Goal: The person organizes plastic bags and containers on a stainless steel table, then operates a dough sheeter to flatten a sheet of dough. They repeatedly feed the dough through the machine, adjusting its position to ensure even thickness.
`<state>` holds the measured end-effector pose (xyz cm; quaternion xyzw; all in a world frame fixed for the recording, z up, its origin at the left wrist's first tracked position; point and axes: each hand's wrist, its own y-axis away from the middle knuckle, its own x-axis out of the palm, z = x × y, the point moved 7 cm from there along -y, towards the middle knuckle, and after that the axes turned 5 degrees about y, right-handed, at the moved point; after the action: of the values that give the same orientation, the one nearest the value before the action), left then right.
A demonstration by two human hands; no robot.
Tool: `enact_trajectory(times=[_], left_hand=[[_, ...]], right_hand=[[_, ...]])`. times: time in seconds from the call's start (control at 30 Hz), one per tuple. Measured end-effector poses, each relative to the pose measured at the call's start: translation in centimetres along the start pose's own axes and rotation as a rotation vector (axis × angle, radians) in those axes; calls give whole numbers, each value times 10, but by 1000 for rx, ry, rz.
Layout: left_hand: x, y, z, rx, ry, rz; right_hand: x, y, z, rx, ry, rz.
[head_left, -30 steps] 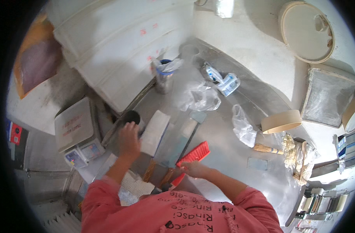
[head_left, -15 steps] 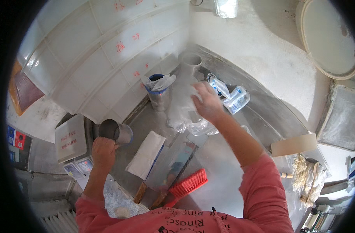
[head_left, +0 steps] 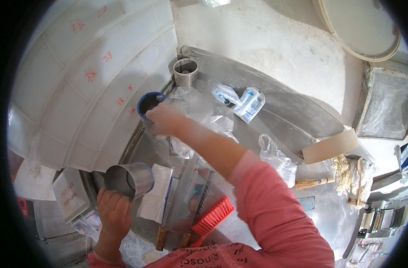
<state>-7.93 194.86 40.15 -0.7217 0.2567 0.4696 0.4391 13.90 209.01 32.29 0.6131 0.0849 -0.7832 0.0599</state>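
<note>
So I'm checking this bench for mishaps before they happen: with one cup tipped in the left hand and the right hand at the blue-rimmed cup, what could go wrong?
1. The metal cup in the left hand is tilted on its side, so anything inside could spill onto the white packet beside it.
2. The right hand reaches across loose clear plastic bags to the blue-rimmed cup; the forearm might drag a bag or topple that cup.

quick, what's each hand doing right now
Left hand: closed around a shiny steel cup.
Right hand: on a blue-rimmed dark container and clear plastic bag; grip unclear.
</note>
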Motion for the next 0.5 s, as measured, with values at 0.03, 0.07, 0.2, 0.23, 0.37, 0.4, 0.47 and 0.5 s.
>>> enact_trajectory(times=[0.03,0.07,0.2,0.23,0.37,0.4,0.47,0.5], left_hand=[[-6,-8,-7,33,5,16],[-12,-19,-17,92,23,4],[-10,-72,-73,354,127,-6],[2,-87,-87,405,171,27],[90,-180,-158,631,378,-135],[118,-207,-178,637,455,-128],[177,-252,-214,628,412,-89],[206,-269,-232,606,366,-59]], right_hand=[[-24,17,-1,-57,-26,-145],[-47,38,-6,-77,-31,-235],[-162,156,-50,-21,-158,-550],[-189,190,-63,70,-175,-603],[-269,293,-101,380,-42,-680],[-283,312,-104,350,-14,-735],[-294,350,-132,587,-55,-745],[-298,367,-143,698,18,-689]])
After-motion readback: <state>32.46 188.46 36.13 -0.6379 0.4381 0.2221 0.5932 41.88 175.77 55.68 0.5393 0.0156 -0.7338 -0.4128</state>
